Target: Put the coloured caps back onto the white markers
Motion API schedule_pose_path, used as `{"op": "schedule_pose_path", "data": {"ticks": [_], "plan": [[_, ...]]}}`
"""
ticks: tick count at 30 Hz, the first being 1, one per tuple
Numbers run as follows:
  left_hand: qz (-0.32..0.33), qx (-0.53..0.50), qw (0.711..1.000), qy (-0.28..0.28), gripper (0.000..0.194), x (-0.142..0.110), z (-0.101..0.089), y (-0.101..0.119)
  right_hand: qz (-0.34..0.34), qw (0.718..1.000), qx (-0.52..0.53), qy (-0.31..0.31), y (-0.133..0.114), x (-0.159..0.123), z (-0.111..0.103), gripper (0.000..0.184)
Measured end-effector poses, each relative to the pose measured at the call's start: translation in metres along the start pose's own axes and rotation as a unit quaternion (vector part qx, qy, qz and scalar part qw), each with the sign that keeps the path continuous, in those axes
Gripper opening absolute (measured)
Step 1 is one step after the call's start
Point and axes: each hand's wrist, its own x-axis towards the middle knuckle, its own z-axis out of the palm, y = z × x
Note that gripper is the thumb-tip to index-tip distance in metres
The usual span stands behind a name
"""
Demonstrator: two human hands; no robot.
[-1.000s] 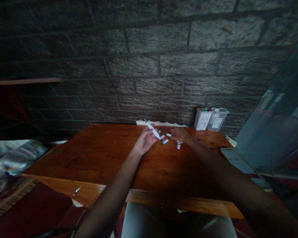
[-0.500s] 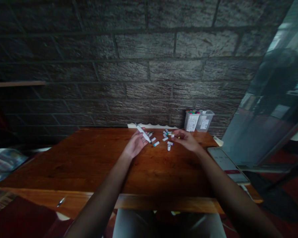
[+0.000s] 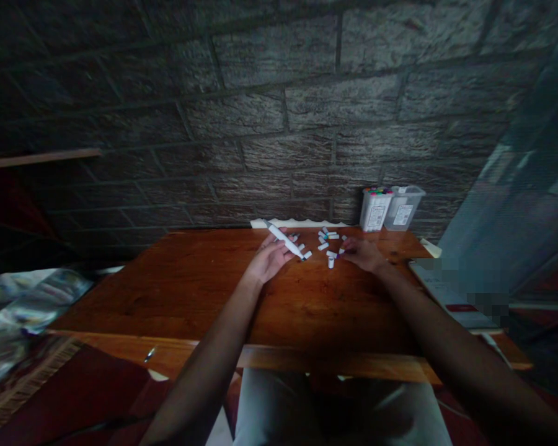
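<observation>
A white marker (image 3: pixel 284 240) with dark ends lies slantwise across the fingers of my left hand (image 3: pixel 270 259), held with the thumb over it. My right hand (image 3: pixel 365 254) is closed, fingertips pinched at a small white marker cap (image 3: pixel 341 251). Just left of those fingertips, a white cap with a purple end (image 3: pixel 332 254) lies on the table. One white cap (image 3: pixel 331 263) stands upright beside it. Several more loose caps (image 3: pixel 323 246) lie between my hands, and a few (image 3: pixel 307 254) are close to the held marker's lower end.
Behind my right hand stand a tub of colourful markers (image 3: pixel 376 210) and a clear plastic tub (image 3: pixel 403 209). A tablet-like device (image 3: pixel 451 297) lies at the right of the wooden table (image 3: pixel 167 291). A white wavy-edged strip (image 3: pixel 302 223) runs along the brick wall (image 3: pixel 260 148).
My view has turned, shifting the scene right. My right hand has lowered toward the purple-ended cap, its fingers drawn closer together. The marker stays in my left hand.
</observation>
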Motion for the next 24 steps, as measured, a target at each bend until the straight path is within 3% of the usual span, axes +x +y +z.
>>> {"op": "schedule_pose_path", "data": {"ticks": [7, 14, 24], "plan": [[-0.012, 0.003, 1.0, -0.01, 0.044, -0.002, 0.002, -0.001, 0.003, 1.0, 0.0, -0.012, -0.001, -0.001, -0.003, 0.018], [-0.019, 0.015, 1.0, -0.013, 0.042, -0.003, 0.0, -0.003, -0.061, 0.989, 0.109, 0.08, -0.023, -0.003, -0.011, 0.034], [-0.004, 0.038, 0.999, 0.037, 0.022, -0.002, -0.002, -0.006, -0.083, 0.961, 0.261, -0.047, -0.064, -0.016, -0.005, 0.035]]}}
